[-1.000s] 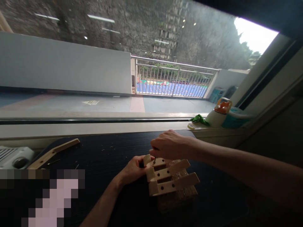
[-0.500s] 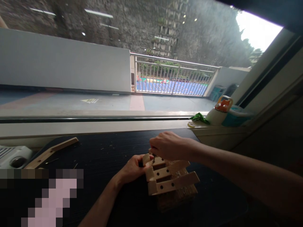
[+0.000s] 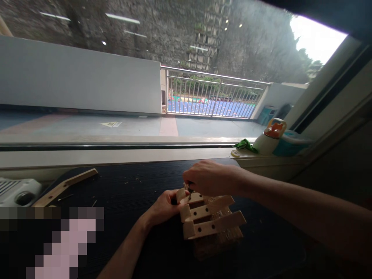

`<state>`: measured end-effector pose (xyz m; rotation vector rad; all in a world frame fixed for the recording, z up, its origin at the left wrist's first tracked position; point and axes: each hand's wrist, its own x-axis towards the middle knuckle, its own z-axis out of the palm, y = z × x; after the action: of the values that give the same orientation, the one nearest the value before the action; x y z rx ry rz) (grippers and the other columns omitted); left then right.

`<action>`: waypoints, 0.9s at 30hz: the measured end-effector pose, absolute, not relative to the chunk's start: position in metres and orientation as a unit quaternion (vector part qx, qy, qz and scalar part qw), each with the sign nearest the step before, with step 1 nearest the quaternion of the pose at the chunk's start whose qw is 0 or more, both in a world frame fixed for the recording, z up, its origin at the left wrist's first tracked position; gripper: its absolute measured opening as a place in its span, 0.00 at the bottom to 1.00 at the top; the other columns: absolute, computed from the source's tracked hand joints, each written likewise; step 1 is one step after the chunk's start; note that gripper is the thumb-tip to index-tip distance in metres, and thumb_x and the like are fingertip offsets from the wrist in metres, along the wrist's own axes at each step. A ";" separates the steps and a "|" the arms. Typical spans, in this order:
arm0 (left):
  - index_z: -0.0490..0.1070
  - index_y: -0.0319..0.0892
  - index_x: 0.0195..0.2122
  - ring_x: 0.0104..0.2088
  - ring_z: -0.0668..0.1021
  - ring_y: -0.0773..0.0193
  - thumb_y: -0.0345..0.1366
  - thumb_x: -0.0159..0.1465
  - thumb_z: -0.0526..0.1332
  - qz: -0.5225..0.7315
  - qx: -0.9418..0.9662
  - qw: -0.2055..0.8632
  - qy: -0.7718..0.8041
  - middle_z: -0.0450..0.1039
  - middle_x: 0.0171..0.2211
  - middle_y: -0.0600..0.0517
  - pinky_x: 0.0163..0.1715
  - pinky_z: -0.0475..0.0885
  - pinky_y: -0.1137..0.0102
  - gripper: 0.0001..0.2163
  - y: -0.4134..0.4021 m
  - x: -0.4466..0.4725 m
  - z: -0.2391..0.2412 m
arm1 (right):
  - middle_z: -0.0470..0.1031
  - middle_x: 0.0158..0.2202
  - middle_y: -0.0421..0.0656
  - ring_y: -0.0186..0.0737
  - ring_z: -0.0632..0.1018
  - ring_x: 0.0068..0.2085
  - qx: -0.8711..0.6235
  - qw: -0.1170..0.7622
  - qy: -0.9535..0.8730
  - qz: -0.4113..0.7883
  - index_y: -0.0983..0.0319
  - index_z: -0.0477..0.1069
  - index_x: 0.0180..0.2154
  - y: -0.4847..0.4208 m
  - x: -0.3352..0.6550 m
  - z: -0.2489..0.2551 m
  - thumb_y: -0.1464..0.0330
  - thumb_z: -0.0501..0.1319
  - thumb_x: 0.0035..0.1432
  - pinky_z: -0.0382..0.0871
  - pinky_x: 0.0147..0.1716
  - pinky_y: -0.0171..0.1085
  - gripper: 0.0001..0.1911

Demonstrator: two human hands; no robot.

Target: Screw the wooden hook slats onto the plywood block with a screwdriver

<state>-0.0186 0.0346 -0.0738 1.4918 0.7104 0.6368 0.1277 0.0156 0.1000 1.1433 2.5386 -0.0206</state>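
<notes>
A small wooden assembly (image 3: 210,223) of stacked slats with holes stands on the dark table (image 3: 130,186) in front of me. My left hand (image 3: 162,207) grips its left end, fingers wrapped round the wood. My right hand (image 3: 210,179) is closed in a pinch over the top slat, holding a small dark screw or pin (image 3: 189,192) at a hole; what it is exactly is too small to tell.
A loose wooden strip (image 3: 65,186) lies at the table's left, beside a white device (image 3: 16,192). On the window sill at the right sit a green cloth (image 3: 244,145) and a white and orange toy-like container (image 3: 270,137). A blurred patch covers the lower left.
Hardly anything differs; my right hand shifted slightly over the top slat while the left kept its grip on the assembly.
</notes>
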 end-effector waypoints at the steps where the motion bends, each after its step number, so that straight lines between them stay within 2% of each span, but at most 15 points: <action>1: 0.73 0.36 0.39 0.28 0.72 0.67 0.37 0.53 0.65 0.276 0.653 0.633 0.311 0.73 0.27 0.54 0.30 0.66 0.74 0.14 0.035 -0.019 -0.074 | 0.75 0.30 0.48 0.37 0.74 0.31 0.404 0.177 0.897 -0.006 0.66 0.72 0.34 0.016 0.127 0.098 0.72 0.52 0.58 0.58 0.26 0.33 0.11; 10: 0.72 0.36 0.43 0.33 0.75 0.62 0.37 0.54 0.63 0.270 0.670 0.614 0.317 0.76 0.34 0.50 0.35 0.68 0.71 0.16 0.035 -0.020 -0.076 | 0.76 0.30 0.51 0.42 0.76 0.31 0.498 0.147 0.854 0.026 0.67 0.72 0.33 0.021 0.136 0.083 0.62 0.47 0.61 0.61 0.27 0.36 0.19; 14: 0.73 0.37 0.43 0.33 0.75 0.62 0.38 0.54 0.64 0.275 0.672 0.611 0.315 0.76 0.34 0.51 0.35 0.68 0.71 0.16 0.036 -0.020 -0.077 | 0.76 0.30 0.48 0.41 0.75 0.31 0.486 0.159 0.859 0.019 0.64 0.73 0.33 0.021 0.141 0.090 0.59 0.48 0.59 0.59 0.27 0.35 0.20; 18: 0.73 0.37 0.44 0.31 0.74 0.63 0.37 0.53 0.65 0.280 0.664 0.613 0.323 0.76 0.32 0.52 0.34 0.68 0.72 0.18 0.035 -0.019 -0.077 | 0.75 0.30 0.42 0.36 0.73 0.29 0.434 0.136 0.891 -0.009 0.59 0.72 0.37 0.018 0.141 0.098 0.65 0.54 0.55 0.55 0.25 0.34 0.11; 22: 0.74 0.36 0.39 0.29 0.74 0.65 0.37 0.53 0.64 0.277 0.662 0.621 0.315 0.75 0.29 0.53 0.31 0.67 0.74 0.14 0.034 -0.018 -0.072 | 0.76 0.31 0.43 0.35 0.72 0.30 0.401 0.152 0.903 -0.021 0.61 0.72 0.35 0.015 0.134 0.097 0.72 0.54 0.54 0.55 0.26 0.33 0.10; 27: 0.74 0.36 0.39 0.29 0.74 0.65 0.38 0.54 0.63 0.271 0.674 0.608 0.320 0.74 0.28 0.53 0.31 0.67 0.73 0.14 0.034 -0.019 -0.072 | 0.75 0.27 0.46 0.36 0.73 0.29 0.431 0.158 0.888 -0.001 0.65 0.72 0.32 0.016 0.134 0.088 0.67 0.50 0.59 0.55 0.26 0.34 0.14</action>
<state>-0.0187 0.0342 -0.0724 1.5567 0.7399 0.6261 0.1342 0.0161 0.0884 1.2328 2.5406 -0.0019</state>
